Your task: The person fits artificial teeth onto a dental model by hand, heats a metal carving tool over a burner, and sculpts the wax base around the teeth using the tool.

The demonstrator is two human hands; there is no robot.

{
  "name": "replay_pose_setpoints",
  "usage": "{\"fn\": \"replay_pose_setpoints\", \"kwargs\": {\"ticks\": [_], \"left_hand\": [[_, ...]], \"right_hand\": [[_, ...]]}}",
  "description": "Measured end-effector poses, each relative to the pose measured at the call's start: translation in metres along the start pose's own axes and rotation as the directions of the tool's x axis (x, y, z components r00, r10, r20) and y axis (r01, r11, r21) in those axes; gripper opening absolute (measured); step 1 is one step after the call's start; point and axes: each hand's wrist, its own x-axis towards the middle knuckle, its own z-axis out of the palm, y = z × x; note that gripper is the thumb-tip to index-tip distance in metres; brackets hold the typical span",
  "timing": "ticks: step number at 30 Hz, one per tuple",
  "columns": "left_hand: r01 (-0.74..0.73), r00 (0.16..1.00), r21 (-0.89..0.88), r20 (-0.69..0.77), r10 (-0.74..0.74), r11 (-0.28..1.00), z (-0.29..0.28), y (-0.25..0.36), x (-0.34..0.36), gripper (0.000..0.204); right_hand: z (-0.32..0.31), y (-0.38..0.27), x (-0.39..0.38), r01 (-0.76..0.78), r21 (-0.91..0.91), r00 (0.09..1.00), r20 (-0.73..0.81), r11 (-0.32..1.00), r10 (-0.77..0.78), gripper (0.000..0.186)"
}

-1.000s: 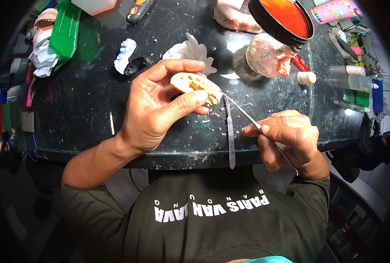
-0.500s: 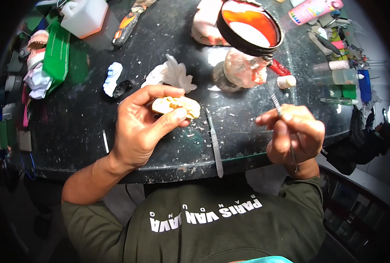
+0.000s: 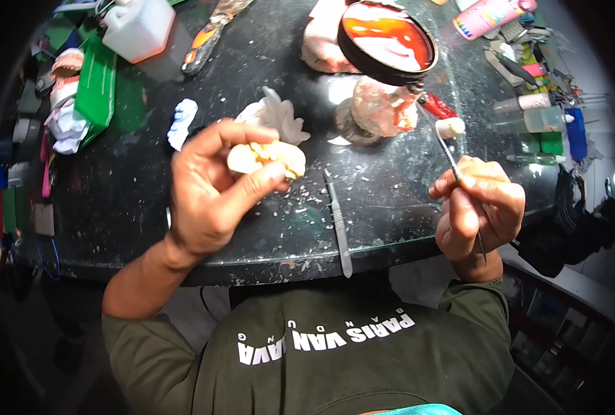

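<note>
Tilted between the thumb and fingers of my left hand is a cream-coloured dental cast, held above the bench. My right hand pinches a slim metal dental carver, its upper end pointing away from me toward a lumpy, wax-smeared jar. Between the two hands a scalpel handle lies on the bench near its front edge. A crumpled white tissue sits just beyond the cast.
Atop the jar area is a round dark tin with glossy red wax. A pale blue dental piece, a green box, a white jug and an orange-black knife stand leftward. Tools and a pink can crowd the right.
My left hand has drawn the cast slightly left and turned it. My right hand has shifted right, and the carver's upper end now points further left and away.
</note>
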Motion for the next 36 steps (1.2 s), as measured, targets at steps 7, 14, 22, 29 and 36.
{"fn": "replay_pose_setpoints", "kwargs": {"ticks": [7, 14, 22, 29, 36], "left_hand": [[-0.028, 0.997, 0.28, -0.059, 0.046, 0.96, -0.034, 0.042, 0.019, 0.024], [0.121, 0.982, 0.403, 0.083, -0.168, 0.907, -0.038, 0.036, 0.019, 0.018], [0.151, 0.952, 0.351, 0.199, -0.231, 0.924, -0.031, 0.02, 0.021, 0.015], [0.173, 0.965, 0.286, 0.142, -0.22, 0.942, -0.029, 0.016, 0.023, 0.016], [0.174, 0.97, 0.295, 0.112, -0.215, 0.94, -0.032, 0.013, 0.023, 0.016]], "right_hand": [[0.039, 0.009, 0.003, 0.032, -0.182, 0.929, 0.367, 0.983, 0.038, 0.026], [0.069, 0.018, -0.006, 0.083, -0.287, 0.906, 0.42, 0.954, 0.047, 0.041], [0.072, 0.016, -0.007, 0.126, -0.403, 0.846, 0.521, 0.906, 0.114, 0.045], [0.067, 0.015, -0.008, 0.22, -0.441, 0.808, 0.582, 0.87, 0.09, 0.045], [0.058, 0.006, -0.004, 0.345, -0.471, 0.735, 0.674, 0.812, 0.078, 0.044]]}}
